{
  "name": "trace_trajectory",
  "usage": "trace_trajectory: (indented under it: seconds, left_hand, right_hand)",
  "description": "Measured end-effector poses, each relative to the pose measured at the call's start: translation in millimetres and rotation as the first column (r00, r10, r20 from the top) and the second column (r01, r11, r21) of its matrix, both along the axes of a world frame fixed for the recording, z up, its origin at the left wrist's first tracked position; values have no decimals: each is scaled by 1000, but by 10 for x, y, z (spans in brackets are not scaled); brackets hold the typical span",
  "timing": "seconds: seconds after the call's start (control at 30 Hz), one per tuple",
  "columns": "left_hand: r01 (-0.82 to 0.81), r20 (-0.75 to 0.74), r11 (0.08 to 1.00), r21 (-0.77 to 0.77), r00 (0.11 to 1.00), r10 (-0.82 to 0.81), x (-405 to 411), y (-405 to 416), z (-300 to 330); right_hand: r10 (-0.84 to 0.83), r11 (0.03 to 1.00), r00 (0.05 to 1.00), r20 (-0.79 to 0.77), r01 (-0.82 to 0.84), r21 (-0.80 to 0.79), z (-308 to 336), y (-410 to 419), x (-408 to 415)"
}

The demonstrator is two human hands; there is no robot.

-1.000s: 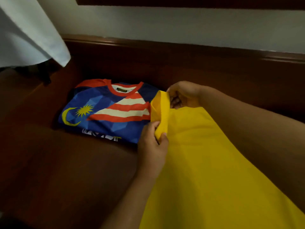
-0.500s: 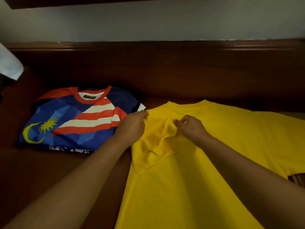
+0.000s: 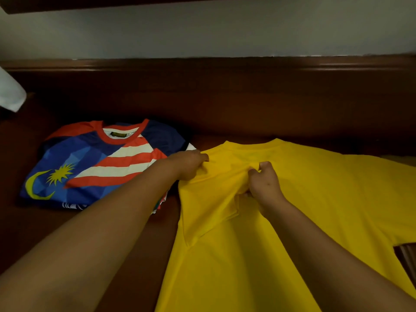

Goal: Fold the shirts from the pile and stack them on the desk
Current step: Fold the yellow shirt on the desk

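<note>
A yellow shirt (image 3: pixel 326 199) lies spread back-up on the dark wooden desk (image 3: pixel 146 233), collar toward the wall. Its left sleeve is folded in over the body. My left hand (image 3: pixel 189 164) pinches the cloth at the left shoulder, beside the collar. My right hand (image 3: pixel 264 183) grips the folded sleeve's cloth near the middle of the back. To the left lies a folded blue shirt (image 3: pixel 94 167) with red and white stripes, a yellow moon and a star, on top of other folded cloth.
A raised wooden ledge (image 3: pixel 225 86) runs along the desk's back under a pale wall. A white cloth (image 3: pixel 10 93) hangs at the far left. Bare desk shows in front of the folded shirt.
The yellow shirt went from held up by its sleeve to lying flat on the desk, sleeve folded in. Both hands came down onto its upper back. The view shifted right.
</note>
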State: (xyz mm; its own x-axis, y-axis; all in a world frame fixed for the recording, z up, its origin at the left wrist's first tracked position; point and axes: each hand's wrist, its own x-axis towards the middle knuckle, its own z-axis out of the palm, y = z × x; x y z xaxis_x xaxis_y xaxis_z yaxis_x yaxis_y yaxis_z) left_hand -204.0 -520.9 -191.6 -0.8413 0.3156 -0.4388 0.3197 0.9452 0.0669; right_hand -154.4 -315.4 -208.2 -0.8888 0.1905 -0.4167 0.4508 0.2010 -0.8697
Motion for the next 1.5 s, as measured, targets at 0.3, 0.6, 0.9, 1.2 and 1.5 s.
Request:
trace_trajectory:
  seconds: [0.3,0.6,0.9,1.2,1.5]
  left_hand:
    - [-128,-318,991,26,939,130,42,-43,155]
    - [-51,-509,986,161,851,128,773,136,-340]
    - [-216,-387,951,220,876,288,1089,128,-448]
    - [-261,-289,910,323,888,357,1493,150,-518]
    - [-446,-341,769,458,711,616,2700,230,-509]
  right_hand:
    - [-114,993,993,-20,114,-32,-3,169,175]
    - [117,974,993,17,-118,195,-101,-34,831]
    - [58,980,993,-102,-37,198,35,22,908]
    - [97,945,979,-179,-34,325,-45,151,1030]
    - [470,748,859,-201,-267,607,-40,-236,1476]
